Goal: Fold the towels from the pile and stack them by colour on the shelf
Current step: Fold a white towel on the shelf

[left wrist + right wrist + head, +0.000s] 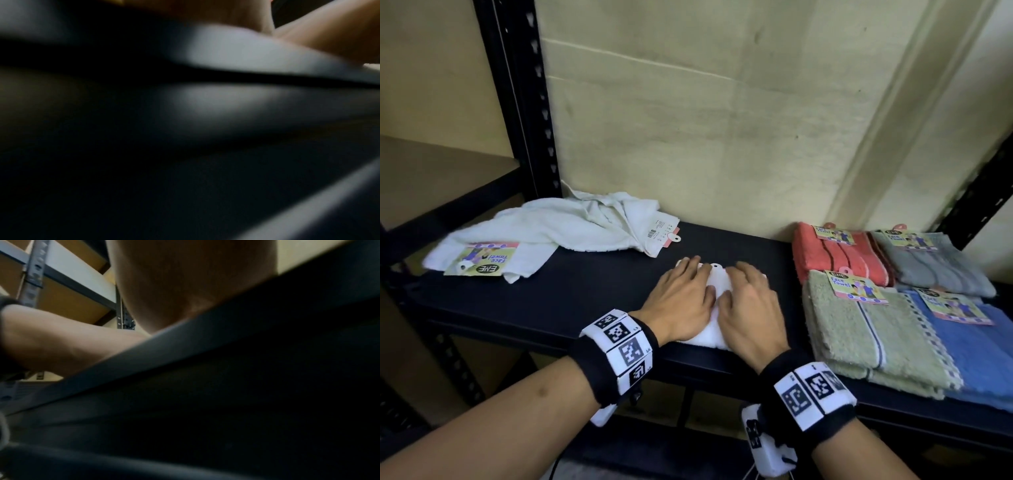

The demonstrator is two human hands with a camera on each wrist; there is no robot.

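Observation:
A folded white towel (717, 301) lies on the dark shelf (592, 291) near its front edge. My left hand (681, 301) and right hand (750, 301) lie side by side flat on top of it, fingers spread and pressing down. A loose white towel pile (558, 229) with a printed label sits at the back left. At the right lie folded towels: coral (832, 255), grey (935, 267), green (866, 329) and blue (979, 346). The wrist views are dark and blurred; the left one shows only a patch of the white towel (246, 50).
A black slotted upright (524, 102) stands at the back left, and another upright (976, 202) at the right. A pale wall (705, 120) closes the back. A brown shelf board (431, 171) lies to the left.

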